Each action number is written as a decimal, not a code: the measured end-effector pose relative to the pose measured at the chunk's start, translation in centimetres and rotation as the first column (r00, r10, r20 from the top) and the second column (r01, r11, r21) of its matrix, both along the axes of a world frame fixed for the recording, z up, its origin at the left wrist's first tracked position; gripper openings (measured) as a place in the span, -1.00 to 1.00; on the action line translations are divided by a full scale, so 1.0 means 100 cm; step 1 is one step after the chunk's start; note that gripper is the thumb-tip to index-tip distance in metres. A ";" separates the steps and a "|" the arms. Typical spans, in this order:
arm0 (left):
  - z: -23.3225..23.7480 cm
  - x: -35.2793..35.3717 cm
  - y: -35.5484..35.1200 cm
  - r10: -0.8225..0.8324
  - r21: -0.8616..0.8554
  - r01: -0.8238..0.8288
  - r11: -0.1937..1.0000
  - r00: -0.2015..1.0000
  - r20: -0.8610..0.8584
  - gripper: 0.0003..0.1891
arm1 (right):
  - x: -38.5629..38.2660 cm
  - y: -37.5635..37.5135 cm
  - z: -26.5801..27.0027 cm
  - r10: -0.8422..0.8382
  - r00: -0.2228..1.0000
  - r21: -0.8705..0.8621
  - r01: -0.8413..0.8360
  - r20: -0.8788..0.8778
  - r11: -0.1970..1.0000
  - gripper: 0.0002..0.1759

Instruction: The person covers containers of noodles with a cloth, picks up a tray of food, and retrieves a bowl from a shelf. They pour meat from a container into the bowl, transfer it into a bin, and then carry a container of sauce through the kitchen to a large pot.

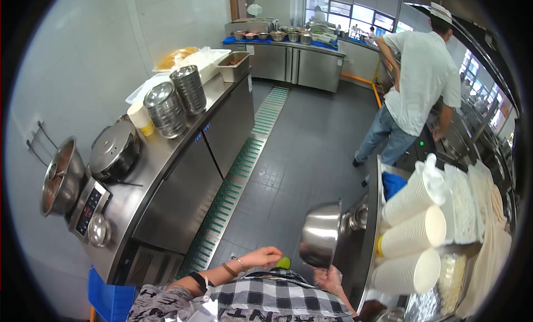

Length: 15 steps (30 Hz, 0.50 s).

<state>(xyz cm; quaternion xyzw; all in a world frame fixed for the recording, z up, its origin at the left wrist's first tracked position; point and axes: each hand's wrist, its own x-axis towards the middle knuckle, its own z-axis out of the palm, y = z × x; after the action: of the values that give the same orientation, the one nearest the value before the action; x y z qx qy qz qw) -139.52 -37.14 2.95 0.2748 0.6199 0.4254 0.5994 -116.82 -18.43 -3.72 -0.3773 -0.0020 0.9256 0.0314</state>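
My right hand (328, 279) grips the lower rim of a steel bowl (319, 236). The bowl is tipped on its side, with its round underside turned to the left and its inside hidden from me. Beyond it, close to the shelf edge, is a smaller shiny metal vessel (357, 216). In front of my checked apron, my left hand (269, 256) hangs loosely bent with nothing in it. A lime-green patch (283, 262) shows just past its fingertips; I cannot make out what it is.
Stacked paper cups (411, 236) stand on the right. A person (419, 78) works beyond them. Along the left counter (183, 155) are stacked steel bowls (165, 108), a lidded pot (115, 150) and a large bowl (61, 178). A drain grate (244, 166) crosses the floor.
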 end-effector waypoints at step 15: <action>0.013 -0.280 0.069 0.863 0.084 -0.859 0.504 0.500 -0.069 -0.74 | -0.281 0.182 0.016 0.161 0.980 0.349 -0.194 0.120 0.917 -0.86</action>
<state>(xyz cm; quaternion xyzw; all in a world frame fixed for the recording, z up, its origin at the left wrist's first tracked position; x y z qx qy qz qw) -167.54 -30.25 4.30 -0.0373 0.6958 0.6643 0.2705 -144.95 -0.22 -2.12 -0.4041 -0.2065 0.8910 0.0155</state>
